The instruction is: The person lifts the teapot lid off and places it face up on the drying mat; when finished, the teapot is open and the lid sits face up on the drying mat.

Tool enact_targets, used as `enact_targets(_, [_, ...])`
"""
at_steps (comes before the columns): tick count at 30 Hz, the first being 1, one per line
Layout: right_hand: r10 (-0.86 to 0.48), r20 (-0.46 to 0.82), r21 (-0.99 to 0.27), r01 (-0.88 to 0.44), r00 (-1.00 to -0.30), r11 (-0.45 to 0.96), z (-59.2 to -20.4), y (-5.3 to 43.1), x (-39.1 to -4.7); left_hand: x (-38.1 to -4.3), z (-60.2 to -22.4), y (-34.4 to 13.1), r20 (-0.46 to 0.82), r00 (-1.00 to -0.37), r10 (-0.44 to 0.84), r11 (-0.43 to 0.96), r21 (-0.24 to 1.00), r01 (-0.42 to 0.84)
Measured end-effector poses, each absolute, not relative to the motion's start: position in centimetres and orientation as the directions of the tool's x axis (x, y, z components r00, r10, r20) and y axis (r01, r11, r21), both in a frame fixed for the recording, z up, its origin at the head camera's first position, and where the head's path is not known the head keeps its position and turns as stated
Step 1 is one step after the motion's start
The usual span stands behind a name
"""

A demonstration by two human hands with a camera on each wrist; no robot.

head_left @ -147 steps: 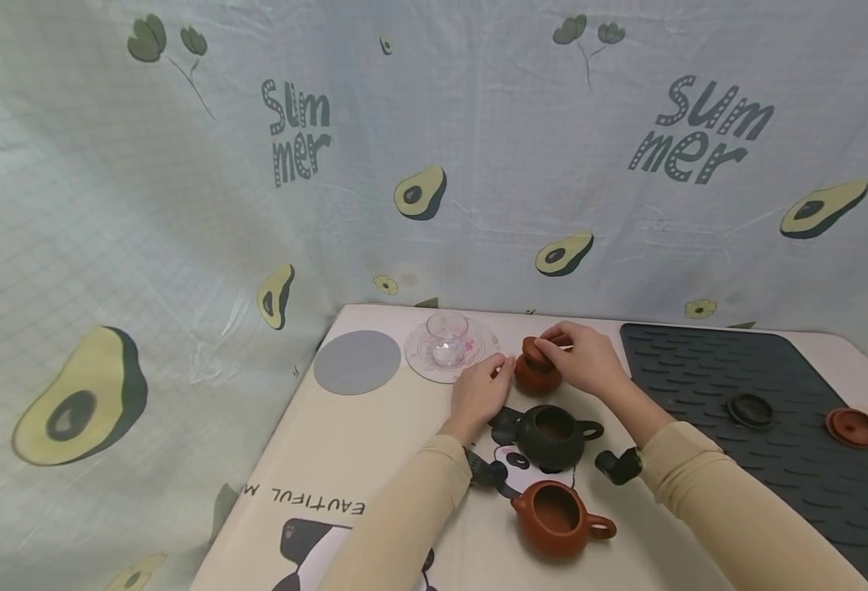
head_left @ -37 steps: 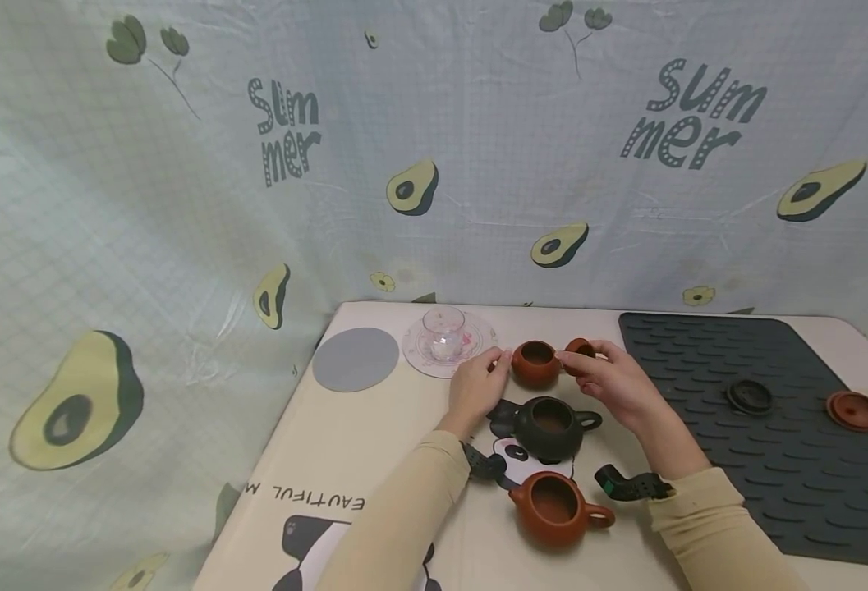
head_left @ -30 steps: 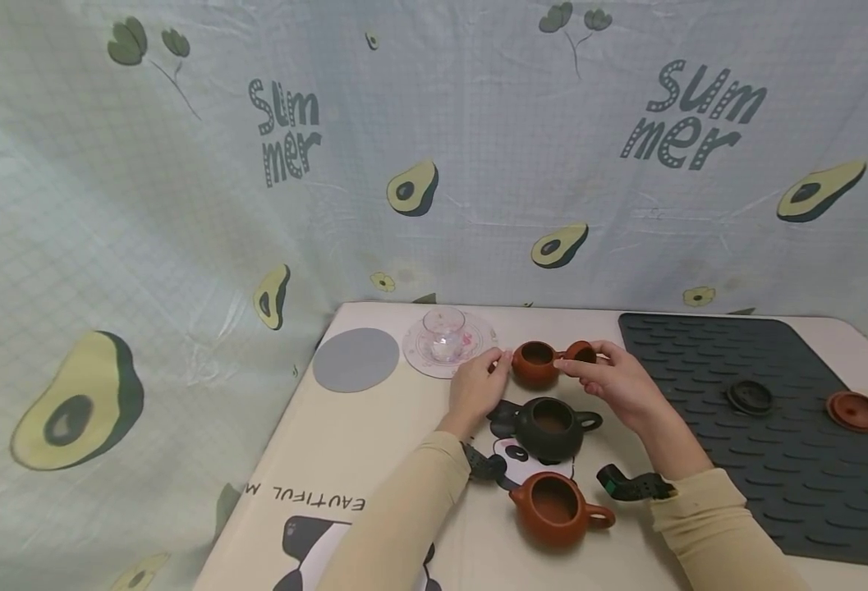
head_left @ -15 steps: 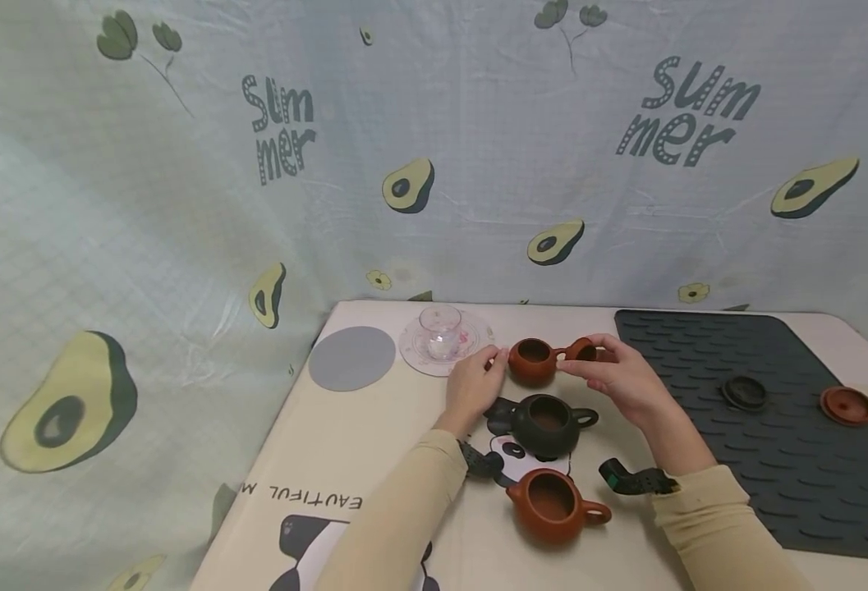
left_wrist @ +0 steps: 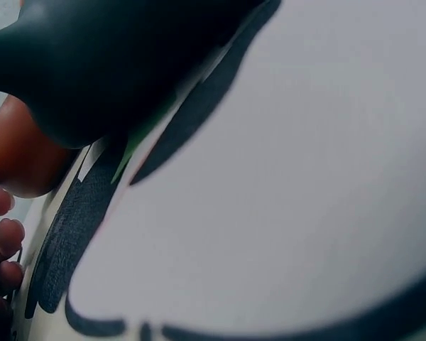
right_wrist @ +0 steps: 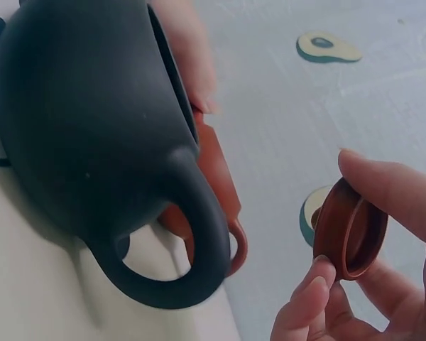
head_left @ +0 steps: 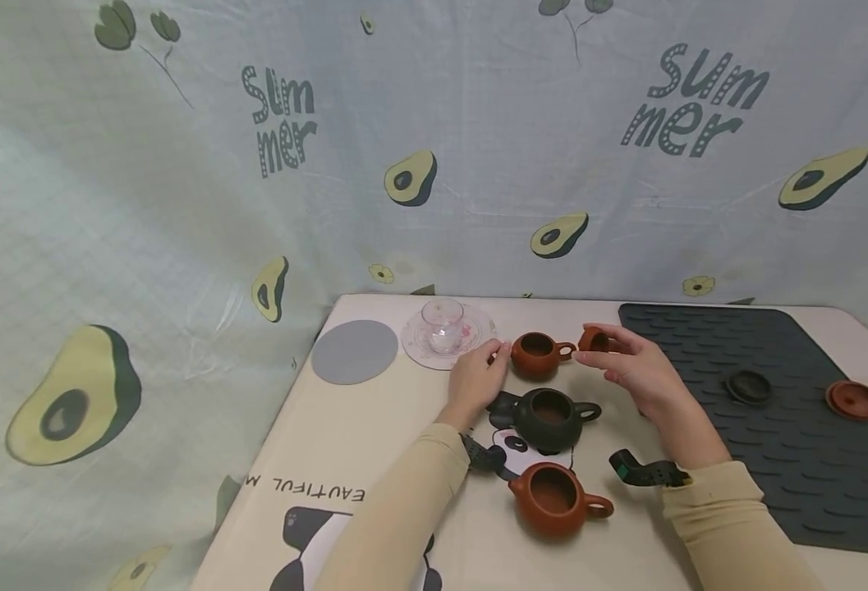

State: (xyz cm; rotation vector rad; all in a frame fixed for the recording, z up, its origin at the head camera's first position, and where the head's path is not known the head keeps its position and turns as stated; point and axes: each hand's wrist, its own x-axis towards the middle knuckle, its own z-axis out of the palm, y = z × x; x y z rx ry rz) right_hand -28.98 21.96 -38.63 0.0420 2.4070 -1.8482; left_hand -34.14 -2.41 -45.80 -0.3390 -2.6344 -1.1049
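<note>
Between thumb and fingers, my right hand (head_left: 644, 373) pinches a reddish-brown teapot lid (right_wrist: 334, 227), turned on its side with its hollow underside showing. The lid is raised just right of a lidless reddish-brown teapot (head_left: 533, 363) at the back. My left hand (head_left: 474, 382) holds that teapot at its left side, the spout hidden by the fingertips. Closer in stands a black teapot (head_left: 548, 423), lidless, handle to the right; it fills much of both wrist views. Nearest is another reddish-brown teapot (head_left: 548, 505), also uncovered.
A black ridged mat (head_left: 670, 349) on the right bears a black lid (head_left: 748, 386) and a reddish-brown lid (head_left: 855, 400). At the back left, a clear glass cup (head_left: 443, 324) stands on a patterned plate (head_left: 415, 345), beside a grey disc (head_left: 355, 353). A printed curtain (head_left: 478, 123) hangs behind.
The right hand has lifted the lid off the back teapot, tipped it sideways and carried it right, past the handle. The left hand stays at that teapot's side.
</note>
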Motion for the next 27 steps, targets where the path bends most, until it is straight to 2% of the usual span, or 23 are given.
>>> enact_targets(16, [0.083, -0.057, -0.956, 0.078, -0.995, 0.284, -38.4, 23.5, -29.0, -34.4, -46.0, -2.5, 0.298, -0.947, 0.121, 0.676, 0.674, 0.298])
enact_targets(27, [0.143, -0.012, -0.903, 0.072, -0.990, 0.423, -38.1, 25.6, -28.8, -34.5, -45.9, -2.7, 0.280, -0.952, 0.122, 0.658, 0.695, 0.289])
